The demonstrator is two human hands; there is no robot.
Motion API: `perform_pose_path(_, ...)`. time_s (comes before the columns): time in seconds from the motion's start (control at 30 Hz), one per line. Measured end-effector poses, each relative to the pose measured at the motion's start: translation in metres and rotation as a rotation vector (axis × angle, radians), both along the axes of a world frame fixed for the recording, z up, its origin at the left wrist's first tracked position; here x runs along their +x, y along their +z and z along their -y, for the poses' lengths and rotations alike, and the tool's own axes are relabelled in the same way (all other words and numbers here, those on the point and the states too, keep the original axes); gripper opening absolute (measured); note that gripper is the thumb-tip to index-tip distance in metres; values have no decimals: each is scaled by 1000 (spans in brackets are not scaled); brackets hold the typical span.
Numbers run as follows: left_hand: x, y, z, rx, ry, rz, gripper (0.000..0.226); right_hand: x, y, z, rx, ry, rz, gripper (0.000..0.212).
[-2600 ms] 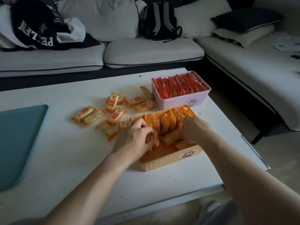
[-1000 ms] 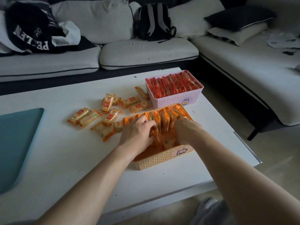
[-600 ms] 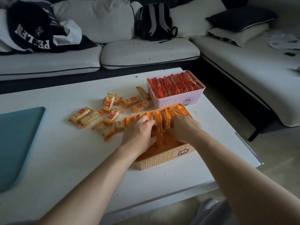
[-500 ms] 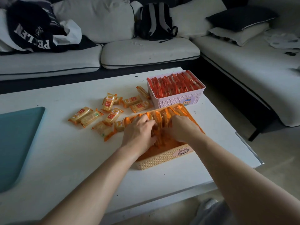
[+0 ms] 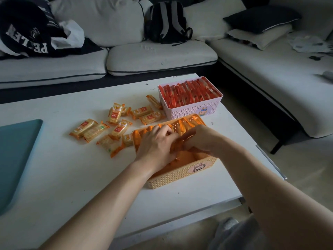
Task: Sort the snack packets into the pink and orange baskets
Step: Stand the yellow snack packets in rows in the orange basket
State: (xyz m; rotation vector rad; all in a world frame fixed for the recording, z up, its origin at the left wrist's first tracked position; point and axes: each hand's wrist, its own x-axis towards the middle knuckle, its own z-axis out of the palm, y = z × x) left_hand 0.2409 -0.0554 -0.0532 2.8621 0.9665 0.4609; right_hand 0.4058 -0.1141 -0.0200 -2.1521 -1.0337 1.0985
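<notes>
- Teal mat (image 5: pixel 16 159): left edge of the frame, lying flat on the white table (image 5: pixel 63 186).
- Dark garment (image 5: pixel 27 33): upper left, heaped on the pale sofa (image 5: pixel 153 55), with white letters across it.
- Loose packets (image 5: pixel 100 130): left of centre, orange-and-yellow snack packets scattered flat on the table between the mat and the two baskets. The nearest lie just beside the orange basket's left wall.
- My left hand (image 5: pixel 155 145): centre, back upward, reaching over the orange basket's left wall. Its fingers bend down among the filed packets; whether they pinch one I cannot tell.
- Backpack (image 5: pixel 167 20): top centre, upright against the sofa back.
- Orange basket (image 5: pixel 180 175): centre, near the table's front edge, with a cartoon sticker on its near wall. The filed packets (image 5: pixel 185 125) stand on edge in a row in its far half.
- Pink basket (image 5: pixel 189 110): just behind the orange basket, packed full with red packets (image 5: pixel 189 92) on edge. Whether the two baskets touch I cannot tell.
- My right hand (image 5: pixel 200 139): just right of my left hand, inside the orange basket, with fingers and thumb curled round a bunch of the filed packets.
- Dark cushion (image 5: pixel 261 18): upper right, resting on a pale one.
</notes>
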Motion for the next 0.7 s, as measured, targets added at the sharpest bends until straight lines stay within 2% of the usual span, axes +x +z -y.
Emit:
perform_pose_path(0.03, 1, 1, 0, 9, 11, -8, 39, 7, 3, 2, 9, -13, 13, 19)
perform_pose_path(0.13, 5, 1, -1, 13, 22, 4, 29, 31, 5, 8, -51, 107, 404, 19)
perform_pose_path(0.2, 5, 1, -2, 3, 23, 8, 28, 29, 4, 12, -139, 241, 589, 20)
perform_pose_path(0.3, 4, 2, -3, -1, 19, 13, 26, 10, -2, 12, -193, 376, 804, 5)
perform_pose_path(0.37, 4, 2, -4, -11, 18, 11, 26, -6, -7, 7, -201, 348, 851, 7)
perform_pose_path(0.47, 2, 3, -4, -40, 15, 15, 26, -15, -21, -1, -243, 266, 843, 32)
perform_pose_path(0.7, -1, 1, -6, -79, 21, 20, 27, -13, -25, -6, -242, 206, 708, 44)
